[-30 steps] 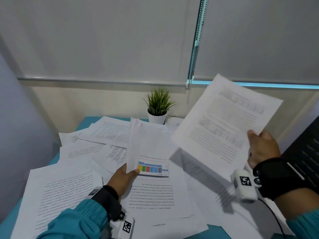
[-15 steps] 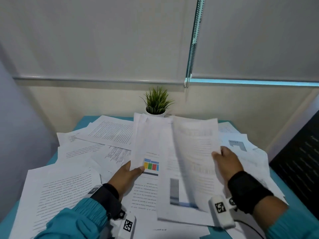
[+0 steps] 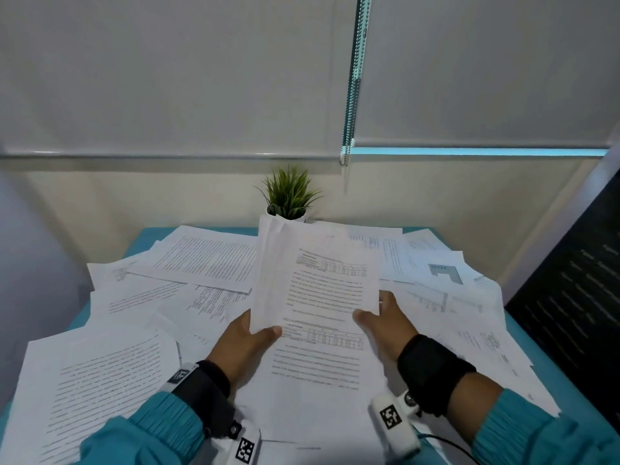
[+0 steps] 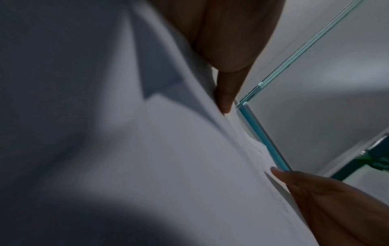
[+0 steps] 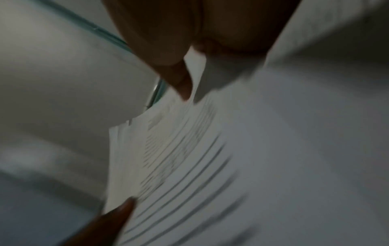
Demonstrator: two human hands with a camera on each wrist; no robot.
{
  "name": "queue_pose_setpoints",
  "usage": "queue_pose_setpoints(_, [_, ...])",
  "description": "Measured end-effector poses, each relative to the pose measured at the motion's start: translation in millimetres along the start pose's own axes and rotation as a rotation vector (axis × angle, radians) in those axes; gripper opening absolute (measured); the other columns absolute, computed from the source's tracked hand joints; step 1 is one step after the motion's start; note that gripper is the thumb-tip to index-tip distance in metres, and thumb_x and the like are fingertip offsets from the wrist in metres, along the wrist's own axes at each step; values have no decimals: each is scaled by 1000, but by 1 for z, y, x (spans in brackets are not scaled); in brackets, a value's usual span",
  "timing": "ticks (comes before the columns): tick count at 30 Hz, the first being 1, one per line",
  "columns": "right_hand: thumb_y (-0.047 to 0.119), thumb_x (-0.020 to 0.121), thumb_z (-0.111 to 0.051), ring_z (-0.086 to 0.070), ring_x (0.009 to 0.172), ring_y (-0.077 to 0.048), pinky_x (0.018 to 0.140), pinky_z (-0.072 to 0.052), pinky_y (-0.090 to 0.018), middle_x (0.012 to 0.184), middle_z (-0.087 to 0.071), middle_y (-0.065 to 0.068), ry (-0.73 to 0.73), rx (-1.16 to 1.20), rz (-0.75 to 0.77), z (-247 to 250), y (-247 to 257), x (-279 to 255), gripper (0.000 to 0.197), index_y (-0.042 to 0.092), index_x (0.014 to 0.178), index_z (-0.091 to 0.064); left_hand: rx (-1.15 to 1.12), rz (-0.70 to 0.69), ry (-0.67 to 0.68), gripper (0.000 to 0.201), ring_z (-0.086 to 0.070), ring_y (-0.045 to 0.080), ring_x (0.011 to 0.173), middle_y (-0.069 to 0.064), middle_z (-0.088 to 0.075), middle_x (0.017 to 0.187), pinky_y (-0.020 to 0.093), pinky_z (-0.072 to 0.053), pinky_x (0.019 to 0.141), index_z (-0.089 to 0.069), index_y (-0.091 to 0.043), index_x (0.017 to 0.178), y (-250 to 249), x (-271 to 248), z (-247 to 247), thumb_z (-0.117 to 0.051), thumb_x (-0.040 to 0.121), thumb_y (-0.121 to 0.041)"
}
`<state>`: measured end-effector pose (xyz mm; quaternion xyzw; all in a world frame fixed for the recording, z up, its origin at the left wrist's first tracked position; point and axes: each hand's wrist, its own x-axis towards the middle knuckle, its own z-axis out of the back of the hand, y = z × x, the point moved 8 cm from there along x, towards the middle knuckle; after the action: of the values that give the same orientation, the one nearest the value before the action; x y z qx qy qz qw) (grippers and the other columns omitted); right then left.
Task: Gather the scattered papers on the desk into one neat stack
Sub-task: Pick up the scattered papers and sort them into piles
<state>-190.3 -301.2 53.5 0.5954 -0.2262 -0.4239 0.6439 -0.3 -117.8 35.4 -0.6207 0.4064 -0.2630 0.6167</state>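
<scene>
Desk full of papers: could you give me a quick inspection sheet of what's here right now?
Surface: teal desk, almost wholly covered by sheets.
Job's things: a held bundle of papers, raised over the middle; scattered papers lie loose and overlapping all round it, not yet stacked.
Clutter: small potted plant at the far edge, behind the bundle.
Grippers: left hand grips the bundle's left edge; right hand holds its right edge.
Cables: thin black cable from the right wrist camera.
Surroundings: roller blinds with bead chain; dark panel at right.
</scene>
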Motion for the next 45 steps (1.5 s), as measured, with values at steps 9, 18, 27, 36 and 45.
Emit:
queue_pose_setpoints(9, [50,63,-79,-44,125,-33,102,-40,-37,138,-41,-16,-224,-924,-201,133,-24,33,97,10,139,-33,-59,19,-100,48,-66,31,111,10,-72,117,50,-45,104,-59,-12,126,17,9,45,-70,79,-15])
queue_pose_setpoints(18, [44,63,-84,-46,123,-30,98,-42,-34,135,-44,-14,-141,-879,-224,138,-51,50,91,9,135,-39,3,38,-130,38,-67,30,110,8,-72,116,51,-46,103,-59,-13,126,24,12,50,-66,88,-11])
queue_pose_setpoints(27, [81,46,-68,-50,111,-31,90,-44,-35,119,-48,-11,-185,-964,-201,129,-46,51,98,17,119,-49,-5,31,-116,52,-66,30,112,7,-71,118,53,-44,105,-60,-15,126,28,13,53,-69,76,-23])
queue_pose_setpoints(36, [65,47,-82,-43,123,-31,101,-42,-38,132,-40,-11,-106,-918,-224,120,-50,57,109,21,136,-38,27,22,-112,50,-67,29,111,6,-72,118,52,-45,104,-59,-14,127,30,15,54,-70,80,-22])
queue_pose_setpoints(45, [20,73,-78,-53,105,-24,90,-43,-28,114,-53,-6,-156,-713,-136,117,-35,74,54,15,119,-49,21,36,-135,34,-67,31,110,8,-72,116,51,-45,104,-59,-10,127,32,16,56,-61,94,-6])
